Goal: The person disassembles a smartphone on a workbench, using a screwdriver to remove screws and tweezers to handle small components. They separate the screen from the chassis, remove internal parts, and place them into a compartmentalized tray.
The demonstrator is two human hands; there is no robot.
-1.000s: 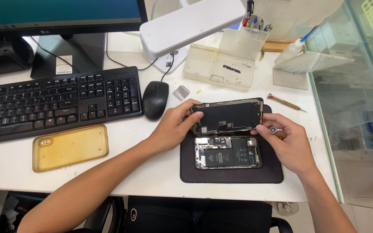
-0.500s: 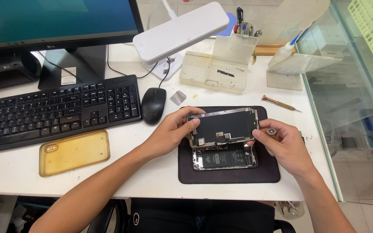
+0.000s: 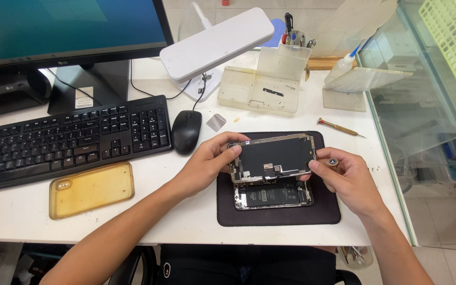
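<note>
My left hand (image 3: 207, 163) and right hand (image 3: 344, 177) both pinch the phone screen panel (image 3: 273, 157), left fingers closed on its left edge, right fingers closed on its right edge. Compared with a second ago the panel sits tilted up more, inner side facing me, hinged over the open phone body (image 3: 273, 194); its lower edge looks close to or touching the body's top edge, can't tell if a cable joins them. My guess: the panel is mostly lifted free. The body lies flat on the dark mat (image 3: 278, 214) near the desk's (image 3: 22, 224) front edge. Right hand also seems to tuck a small tool (image 3: 332, 162). Screwdriver (image 3: 341, 128) lies toward the right edge, yellow phone case (image 3: 92, 189) front left, mouse (image 3: 186, 131) just behind the mat.
</note>
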